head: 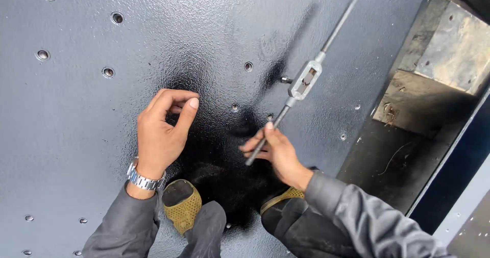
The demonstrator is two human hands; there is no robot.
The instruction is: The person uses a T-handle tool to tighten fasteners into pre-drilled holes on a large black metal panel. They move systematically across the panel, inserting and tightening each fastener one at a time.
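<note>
A dark grey painted metal panel (76,135) fills most of the view, its finish finely textured and pierced by small round holes (108,72) scattered along the left edge and across the middle. A glossy black patch is seen at the centre of the panel. The left hand (161,133) is held just above this patch, nothing in it, the fingers curled loosely with the thumb raised; a metal wristwatch (143,179) is worn below it. Two yellow-topped shoes (182,207) are seen standing on the panel between the grey sleeves. Further right, the lower handle of a tap wrench (305,80) is pinched by the fingertips of the right hand (278,153); the wrench is set at a hole, its upper handle cut off by the top edge. At the far right, a rough block (454,43) and a dark recess are seen; what lies within cannot be made out.
</note>
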